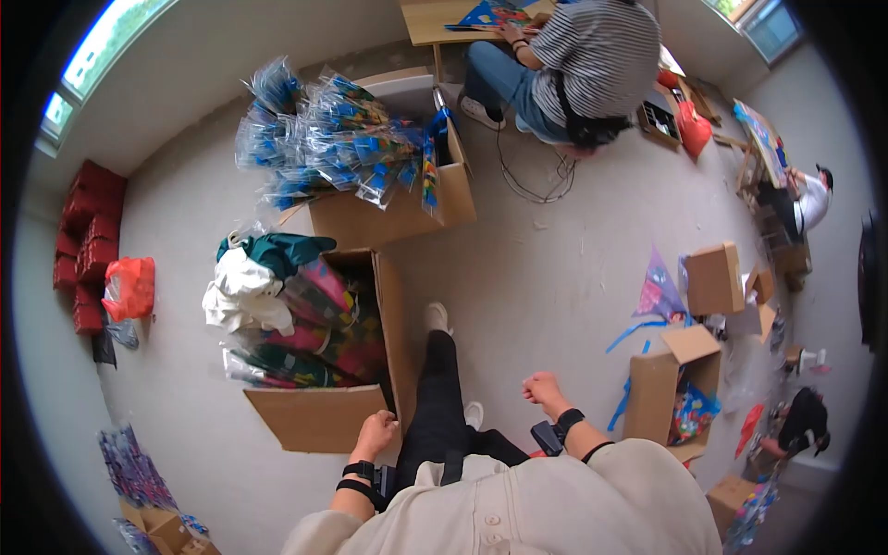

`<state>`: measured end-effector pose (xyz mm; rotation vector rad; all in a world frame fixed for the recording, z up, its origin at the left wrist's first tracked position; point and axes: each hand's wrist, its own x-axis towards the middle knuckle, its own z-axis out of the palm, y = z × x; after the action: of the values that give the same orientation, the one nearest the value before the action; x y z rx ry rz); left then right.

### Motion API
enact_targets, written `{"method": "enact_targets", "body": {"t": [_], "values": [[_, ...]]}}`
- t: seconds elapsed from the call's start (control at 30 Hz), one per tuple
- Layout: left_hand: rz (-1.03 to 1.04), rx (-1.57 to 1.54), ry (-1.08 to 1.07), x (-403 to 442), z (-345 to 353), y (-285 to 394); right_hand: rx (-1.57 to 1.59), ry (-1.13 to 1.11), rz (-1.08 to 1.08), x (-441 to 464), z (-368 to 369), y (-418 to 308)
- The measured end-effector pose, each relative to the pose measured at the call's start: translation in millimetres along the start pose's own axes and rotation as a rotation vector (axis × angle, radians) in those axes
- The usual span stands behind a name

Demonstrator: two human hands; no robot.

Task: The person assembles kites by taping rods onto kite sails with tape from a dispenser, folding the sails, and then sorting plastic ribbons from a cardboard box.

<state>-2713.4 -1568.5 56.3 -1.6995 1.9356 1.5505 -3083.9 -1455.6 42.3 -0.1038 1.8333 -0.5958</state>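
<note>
My left hand [377, 432] hangs low beside the near corner of an open cardboard box [319, 416], its fingers curled in. Whether it touches the flap I cannot tell. That box holds plastic-wrapped bundles [324, 338] in pink, green and black, with a white cloth [242, 294] and a dark green cloth [289, 250] draped over its far left part. Out to the right, above the bare floor, my right hand [546, 390] is closed in a loose fist, with nothing visible in it. Both wrists wear black straps with small devices.
Farther ahead, a second cardboard box [398, 215] overflows with blue plastic-wrapped packets [333, 139]. A seated person [592, 65] works at a wooden table [425, 20], with cables [541, 192] on the floor behind. Open boxes [652, 398] stand at right. Red boxes [92, 222] are stacked at left.
</note>
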Motion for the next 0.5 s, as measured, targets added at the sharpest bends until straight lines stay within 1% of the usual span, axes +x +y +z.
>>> {"method": "enact_targets", "body": {"t": [0.03, 0.07, 0.1, 0.17, 0.2, 0.23, 0.27, 0.3, 0.37, 0.43, 0.5], "values": [[-0.038, -0.009, -0.029, 15.9, -0.6, 10.7, -0.022, 0.005, 0.007, 14.4, 4.0, -22.0], [0.008, -0.017, -0.071, 36.9, 0.2, 14.3, -0.077, -0.025, -0.039, 26.2, 11.2, -47.7], [0.006, -0.034, -0.074, 67.2, -4.6, 19.7, -0.129, -0.056, -0.089, 41.0, 18.4, -78.3], [0.140, 0.116, -0.100, 112.1, -9.6, 29.5, -0.236, -0.112, -0.220, 69.9, 23.7, -134.6], [0.092, 0.060, -0.161, 132.5, -33.3, 53.2, -0.286, -0.125, -0.287, 87.9, 26.0, -164.3], [0.164, 0.060, -0.088, 153.9, -51.0, 70.0, -0.328, -0.141, -0.353, 105.8, 30.3, -194.8], [0.175, 0.117, -0.085, 177.2, -72.3, 89.3, -0.294, -0.163, -0.409, 120.4, 34.4, -228.4], [0.215, 0.051, 0.006, 198.9, -87.9, 101.3, -0.256, -0.181, -0.461, 133.6, 37.9, -262.4], [0.190, -0.017, 0.038, 237.1, -125.2, 145.1, -0.188, -0.194, -0.568, 165.2, 45.5, -325.2], [0.217, -0.047, 0.078, 269.6, -152.7, 189.7, -0.146, -0.160, -0.607, 200.6, 54.5, -383.5], [0.229, -0.165, 0.121, 301.9, -162.6, 221.5, -0.213, -0.051, -0.665, 250.3, 69.6, -430.7]]}}
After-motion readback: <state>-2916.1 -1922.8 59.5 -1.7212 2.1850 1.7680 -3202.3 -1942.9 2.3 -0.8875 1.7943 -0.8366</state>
